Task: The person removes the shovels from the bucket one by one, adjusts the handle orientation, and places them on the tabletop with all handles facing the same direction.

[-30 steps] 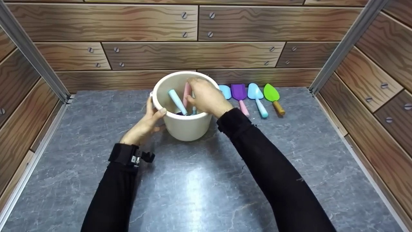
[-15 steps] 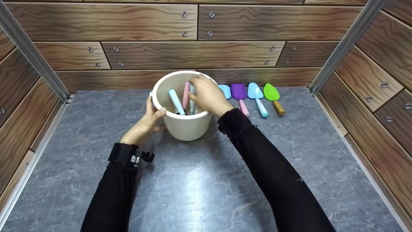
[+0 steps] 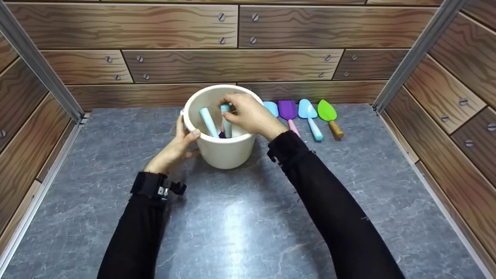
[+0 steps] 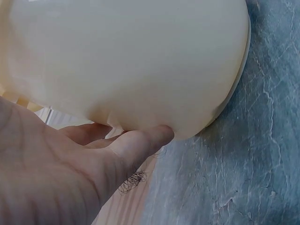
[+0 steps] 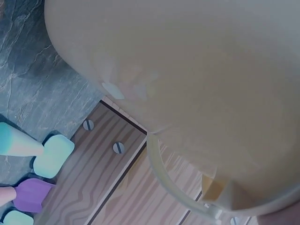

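A cream plastic bucket (image 3: 226, 153) stands at the back of the grey tabletop. My left hand (image 3: 173, 149) grips its left side, the thumb at the front rim and the fingers along the outer wall; the left wrist view shows fingertips against that wall. Inside, my right hand (image 3: 248, 114) pinches an upright light blue handle (image 3: 226, 126) near its top. Whatever is on its lower end is hidden by the bucket wall. Another light blue handle (image 3: 209, 123) leans to the left, and a pink handle (image 3: 222, 128) shows partly behind the held one.
Right of the bucket lie a blue spade blade (image 3: 271, 108), a purple toy shovel (image 3: 287, 110) with pink handle, a blue trowel (image 3: 307, 110) and a green trowel (image 3: 327, 112) with brown handle. Wood-patterned walls (image 3: 232, 66) close off the back and sides.
My right hand has left the pink handle's side and now pinches the blue handle, which has shifted left and up over the pink one. My left hand stays put.
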`<state>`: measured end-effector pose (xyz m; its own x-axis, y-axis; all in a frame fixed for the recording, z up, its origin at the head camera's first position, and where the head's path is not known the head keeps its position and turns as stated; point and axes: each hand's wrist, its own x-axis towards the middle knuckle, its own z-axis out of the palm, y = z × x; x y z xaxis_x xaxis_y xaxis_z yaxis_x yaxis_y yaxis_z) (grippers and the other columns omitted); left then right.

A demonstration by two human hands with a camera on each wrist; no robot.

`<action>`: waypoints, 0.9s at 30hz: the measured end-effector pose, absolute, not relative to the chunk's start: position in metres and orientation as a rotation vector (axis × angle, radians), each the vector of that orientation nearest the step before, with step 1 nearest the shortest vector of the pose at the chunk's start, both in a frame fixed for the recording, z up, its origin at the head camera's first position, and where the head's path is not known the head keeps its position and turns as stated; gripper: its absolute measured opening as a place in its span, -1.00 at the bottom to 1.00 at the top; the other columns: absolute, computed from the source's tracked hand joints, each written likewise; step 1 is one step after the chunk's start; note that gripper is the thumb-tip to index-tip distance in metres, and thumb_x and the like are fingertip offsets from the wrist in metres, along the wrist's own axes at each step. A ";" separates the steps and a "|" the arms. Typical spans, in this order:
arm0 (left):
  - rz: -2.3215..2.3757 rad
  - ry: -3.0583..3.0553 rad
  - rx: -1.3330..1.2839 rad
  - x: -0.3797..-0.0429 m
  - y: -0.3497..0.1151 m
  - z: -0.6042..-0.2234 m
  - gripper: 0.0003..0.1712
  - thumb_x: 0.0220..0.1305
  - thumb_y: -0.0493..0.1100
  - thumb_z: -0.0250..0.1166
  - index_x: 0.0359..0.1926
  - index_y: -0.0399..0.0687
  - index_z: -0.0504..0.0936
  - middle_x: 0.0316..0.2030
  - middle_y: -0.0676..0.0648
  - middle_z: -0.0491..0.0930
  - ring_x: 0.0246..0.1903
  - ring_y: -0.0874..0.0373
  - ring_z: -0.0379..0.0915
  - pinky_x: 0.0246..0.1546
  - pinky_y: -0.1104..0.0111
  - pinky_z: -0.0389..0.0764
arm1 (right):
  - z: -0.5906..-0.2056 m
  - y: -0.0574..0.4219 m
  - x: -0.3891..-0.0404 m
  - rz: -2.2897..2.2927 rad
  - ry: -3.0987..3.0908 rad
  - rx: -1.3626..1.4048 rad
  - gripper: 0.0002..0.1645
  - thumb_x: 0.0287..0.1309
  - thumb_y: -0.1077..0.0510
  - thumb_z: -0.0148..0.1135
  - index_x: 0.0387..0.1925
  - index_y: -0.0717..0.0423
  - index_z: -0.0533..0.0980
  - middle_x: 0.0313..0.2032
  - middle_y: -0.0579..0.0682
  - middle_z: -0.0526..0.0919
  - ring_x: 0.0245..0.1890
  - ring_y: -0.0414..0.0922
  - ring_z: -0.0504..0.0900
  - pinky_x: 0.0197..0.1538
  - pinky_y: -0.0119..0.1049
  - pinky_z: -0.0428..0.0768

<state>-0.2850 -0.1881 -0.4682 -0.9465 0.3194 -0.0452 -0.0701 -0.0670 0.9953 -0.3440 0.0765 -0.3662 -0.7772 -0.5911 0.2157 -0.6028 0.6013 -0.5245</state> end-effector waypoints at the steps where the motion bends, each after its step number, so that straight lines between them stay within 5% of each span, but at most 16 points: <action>1: 2.103 1.932 0.272 -0.285 -0.188 -0.468 0.51 0.54 0.30 0.43 0.89 0.34 -0.64 0.94 -0.33 -0.50 0.94 -0.38 -0.32 0.82 -0.57 0.02 | -0.366 0.077 -0.344 0.951 -2.792 1.057 -0.63 0.72 0.19 0.35 0.37 0.26 0.72 0.30 0.19 0.86 0.29 0.11 0.86 0.47 -0.03 0.81; 11: 2.090 1.924 0.271 -0.285 -0.186 -0.467 0.39 0.64 0.20 0.31 0.89 0.34 -0.65 0.94 -0.33 -0.48 0.94 -0.34 -0.30 0.85 -0.52 0.06 | -0.370 0.087 -0.343 1.231 -2.590 1.034 -0.64 0.70 0.19 0.37 0.33 0.30 0.69 0.25 0.21 0.77 0.28 0.06 0.79 0.45 -0.11 0.85; 27: 2.134 1.909 0.277 -0.284 -0.189 -0.470 0.65 0.45 0.45 0.55 0.90 0.35 -0.64 0.94 -0.30 -0.51 0.94 -0.35 -0.31 0.82 -0.57 0.03 | -0.367 0.103 -0.330 1.174 -2.300 0.979 -0.59 0.63 0.09 0.40 0.24 0.32 0.68 0.22 0.23 0.73 0.28 0.04 0.76 0.45 -0.21 0.83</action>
